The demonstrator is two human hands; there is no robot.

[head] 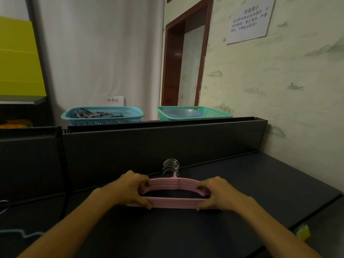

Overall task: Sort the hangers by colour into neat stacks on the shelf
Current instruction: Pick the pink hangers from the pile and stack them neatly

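The stack of pink plastic hangers (174,192) with steel hooks lies on the dark shelf (260,183), hooks at twelve o'clock. My left hand (130,189) and right hand (219,194) pinch its ends, squaring it. Next, I judge, another colour.

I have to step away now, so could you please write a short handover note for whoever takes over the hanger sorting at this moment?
Left hand: grips the left end of the pink hangers.
Right hand: grips the right end of the same stack.
Where: the stack lies flat on the dark shelf, metal hooks bunched together and pointing to the back panel.
Done: pink hangers gathered into one aligned stack.
Left: release the stack. A blue hanger at the lower left edge is unsorted; other colours are out of view.
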